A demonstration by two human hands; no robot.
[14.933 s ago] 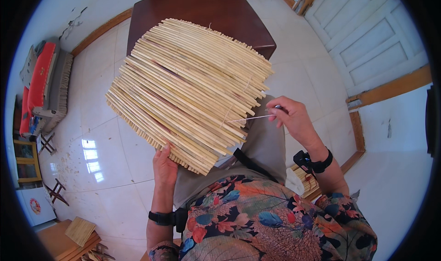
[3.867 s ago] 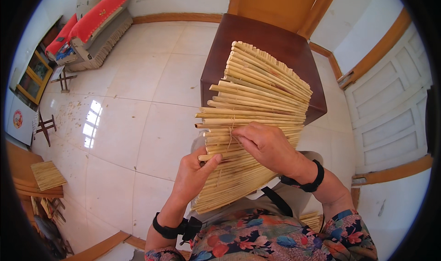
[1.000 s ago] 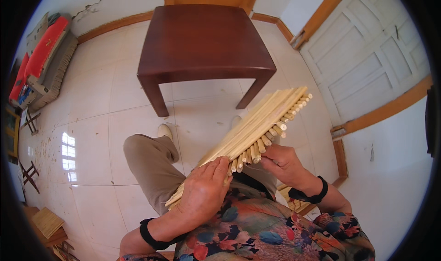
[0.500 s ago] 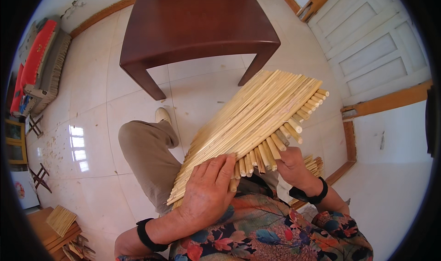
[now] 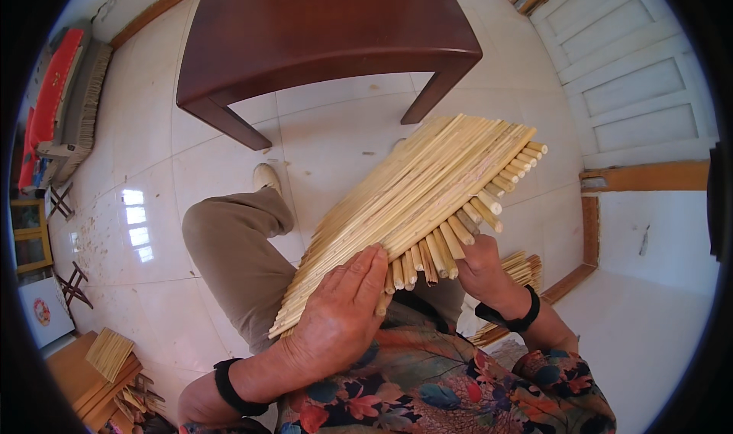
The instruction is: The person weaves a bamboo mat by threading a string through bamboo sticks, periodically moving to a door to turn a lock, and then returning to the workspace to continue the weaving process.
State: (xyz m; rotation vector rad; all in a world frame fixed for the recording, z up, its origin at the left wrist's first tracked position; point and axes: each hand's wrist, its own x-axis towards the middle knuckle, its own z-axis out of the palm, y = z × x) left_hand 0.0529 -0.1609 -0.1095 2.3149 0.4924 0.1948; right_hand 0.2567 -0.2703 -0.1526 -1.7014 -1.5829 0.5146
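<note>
A flat mat of pale yellow stalks (image 5: 412, 205) bound side by side lies slanted over my lap, its cut ends pointing to the right. My left hand (image 5: 336, 312) rests flat on the mat's near lower part, fingers spread over the stalks. My right hand (image 5: 481, 270) grips the mat from underneath at the cut ends, its fingers mostly hidden behind the stalks. Both wrists wear black bands. My left knee in tan trousers (image 5: 229, 243) shows left of the mat.
A dark brown wooden table (image 5: 321, 29) stands ahead on the white tiled floor (image 5: 137, 151). More stalk bundles lie by my right side (image 5: 519, 270) and at lower left (image 5: 107, 354). A red-covered cot (image 5: 57, 106) is far left; a white panelled door (image 5: 634, 75) at right.
Over the last second the mat has tilted from nearly edge-on to flatter, showing more of its face. My left hand stays on its lower part, my right hand under the cut ends.
</note>
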